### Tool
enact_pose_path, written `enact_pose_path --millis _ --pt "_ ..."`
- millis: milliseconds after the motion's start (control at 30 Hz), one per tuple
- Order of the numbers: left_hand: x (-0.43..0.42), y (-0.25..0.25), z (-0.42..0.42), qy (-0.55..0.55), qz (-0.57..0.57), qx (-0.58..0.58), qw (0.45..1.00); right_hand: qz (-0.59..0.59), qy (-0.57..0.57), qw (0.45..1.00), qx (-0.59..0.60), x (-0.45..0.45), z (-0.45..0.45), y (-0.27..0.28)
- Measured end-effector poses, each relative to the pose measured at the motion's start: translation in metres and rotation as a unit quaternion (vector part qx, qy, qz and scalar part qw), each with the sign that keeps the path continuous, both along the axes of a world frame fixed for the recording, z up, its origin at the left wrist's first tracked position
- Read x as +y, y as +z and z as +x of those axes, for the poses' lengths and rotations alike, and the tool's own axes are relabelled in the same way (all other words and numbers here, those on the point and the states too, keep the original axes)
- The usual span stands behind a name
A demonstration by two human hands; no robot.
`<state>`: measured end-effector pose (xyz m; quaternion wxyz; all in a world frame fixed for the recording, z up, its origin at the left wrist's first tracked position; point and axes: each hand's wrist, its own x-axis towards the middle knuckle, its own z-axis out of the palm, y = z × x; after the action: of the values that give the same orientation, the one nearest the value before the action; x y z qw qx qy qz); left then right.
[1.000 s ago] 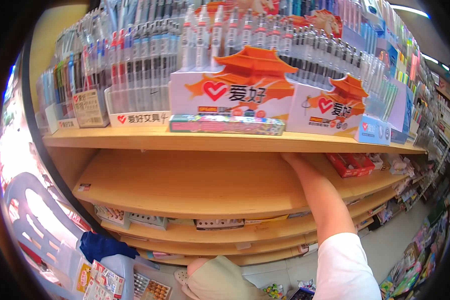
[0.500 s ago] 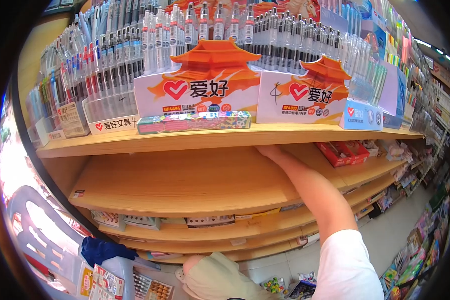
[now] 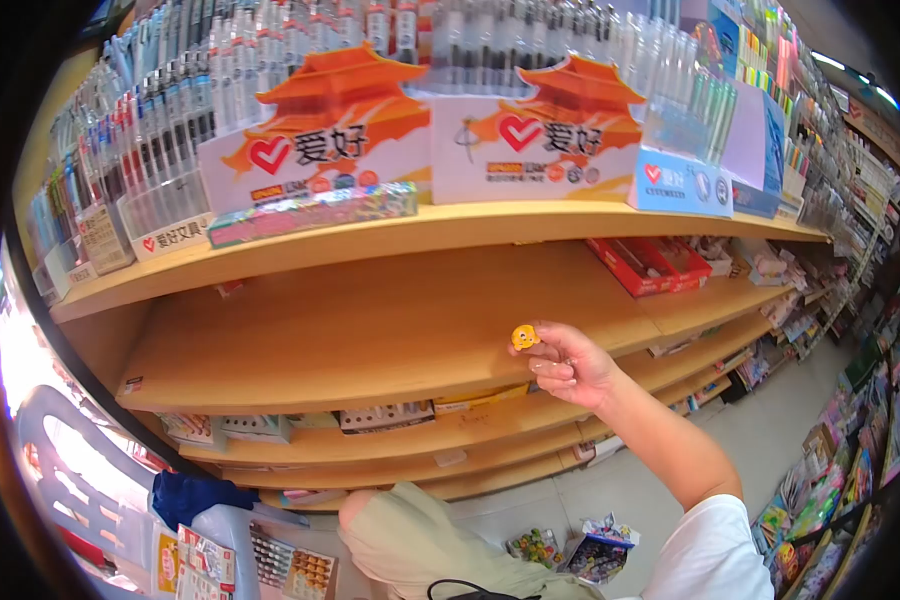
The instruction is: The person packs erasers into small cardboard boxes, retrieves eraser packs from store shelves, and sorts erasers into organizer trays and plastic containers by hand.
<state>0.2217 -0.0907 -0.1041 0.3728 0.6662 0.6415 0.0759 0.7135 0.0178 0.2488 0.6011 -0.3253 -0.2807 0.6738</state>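
A person's right hand (image 3: pixel 575 370), reaching in from the lower right in a white short sleeve (image 3: pixel 715 550), pinches a small, round, yellow-orange piece with a printed face (image 3: pixel 524 338) between thumb and forefinger, the other fingers loosely curled. The left hand is out of view, so its grip cannot be told. The piece appears near the front edge of a wide, pale wooden shelf board (image 3: pixel 370 330); how far above the board it is held is unclear. Farther back to the right on that board sits a red open-topped box (image 3: pixel 650 267). On the shelf above, 2 white display boxes with orange pagoda-shaped tops (image 3: pixel 315 150) stand side by side before rows of upright pens, and a slim, multicoloured box (image 3: pixel 315 213) lies in front of the left display. Below, 2 open containers of colourful small packets (image 3: pixel 600 550) rest on the grey tiled floor (image 3: pixel 660 500).
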Motion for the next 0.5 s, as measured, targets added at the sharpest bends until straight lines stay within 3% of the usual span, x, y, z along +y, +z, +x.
enact_pose_path --millis 167,233,300,333,500 --pt "0.0 0.019 0.007 0.001 -0.035 0.033 0.999 -0.001 0.016 1.0 -0.012 -0.044 0.012 -0.04" --pt "-0.007 -0.062 -0.03 0.024 0.019 -0.016 0.999 0.004 0.052 0.998 0.03 -0.066 0.018 -0.07" --pt "-0.013 -0.031 -0.016 0.029 0.067 -0.01 0.997 -0.02 0.083 0.995 0.049 -0.085 0.028 -0.117" --pt "-0.017 -0.035 -0.019 0.061 0.031 -0.025 0.997 -0.054 0.065 0.994 0.074 -0.095 0.031 -0.14" --pt "-0.028 -0.04 -0.03 0.089 0.006 -0.028 0.996 -0.242 -0.047 0.969 -0.03 -0.137 0.06 -0.292"
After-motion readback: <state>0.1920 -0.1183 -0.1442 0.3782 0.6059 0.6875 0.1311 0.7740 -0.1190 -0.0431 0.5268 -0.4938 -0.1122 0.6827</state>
